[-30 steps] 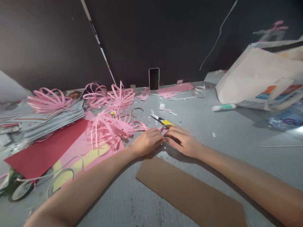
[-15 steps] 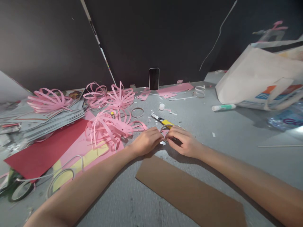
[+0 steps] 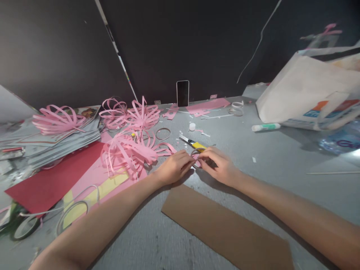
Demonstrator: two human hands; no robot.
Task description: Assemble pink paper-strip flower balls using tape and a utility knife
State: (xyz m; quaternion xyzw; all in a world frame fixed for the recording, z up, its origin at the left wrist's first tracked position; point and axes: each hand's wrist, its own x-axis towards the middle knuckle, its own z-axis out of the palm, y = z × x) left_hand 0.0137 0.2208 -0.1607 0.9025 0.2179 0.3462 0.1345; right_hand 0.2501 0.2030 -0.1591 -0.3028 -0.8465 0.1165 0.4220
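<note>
My left hand [image 3: 174,167] and my right hand [image 3: 218,165] meet near the middle of the grey table, fingertips almost touching. Between them is a small pale ring [image 3: 197,150] with a bit of pink paper [image 3: 197,162] inside it. The fingers of both hands are pinched at this piece; its lower part is partly hidden. Just behind the ring lies a yellow utility knife [image 3: 198,145] with its blade end pointing left. Nearer to me a brown cardboard strip [image 3: 227,228] lies flat below the hands.
Pink paper-strip loops [image 3: 123,153] and a red sheet [image 3: 56,176] spread at left, beside stacked papers [image 3: 64,140]. A phone [image 3: 182,93] leans upright on the dark wall. At right are a white bag [image 3: 303,90], a glue stick [image 3: 266,127] and green-handled scissors [image 3: 24,227] at lower left.
My right hand has shifted slightly and its fingers have moved on the piece, showing more of the ring and the pink paper. My left hand is nearly unmoved.
</note>
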